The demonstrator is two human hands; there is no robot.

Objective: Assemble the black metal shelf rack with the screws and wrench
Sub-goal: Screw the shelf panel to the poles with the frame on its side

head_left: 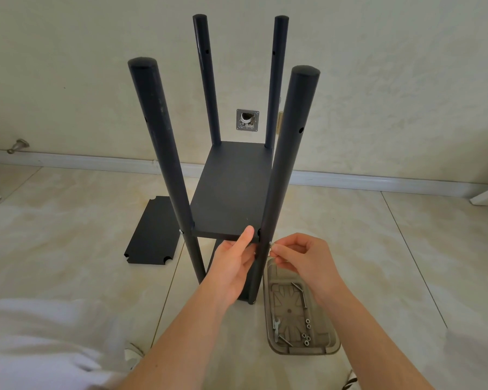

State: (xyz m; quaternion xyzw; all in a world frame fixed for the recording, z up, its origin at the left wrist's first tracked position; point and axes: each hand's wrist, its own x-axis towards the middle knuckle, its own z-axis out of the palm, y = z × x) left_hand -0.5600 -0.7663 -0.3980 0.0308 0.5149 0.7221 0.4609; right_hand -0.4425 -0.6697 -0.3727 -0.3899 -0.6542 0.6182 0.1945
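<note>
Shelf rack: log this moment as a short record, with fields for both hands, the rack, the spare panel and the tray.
rack: upright on the floor, shelf board fitted partway up
left hand: grips the shelf board's front edge, thumb on top
right hand: pinches a screw at the front right post
spare panel: flat on the floor, left of the rack
tray: on the floor below the right hand; holds wrench, nuts, spare screws
</note>
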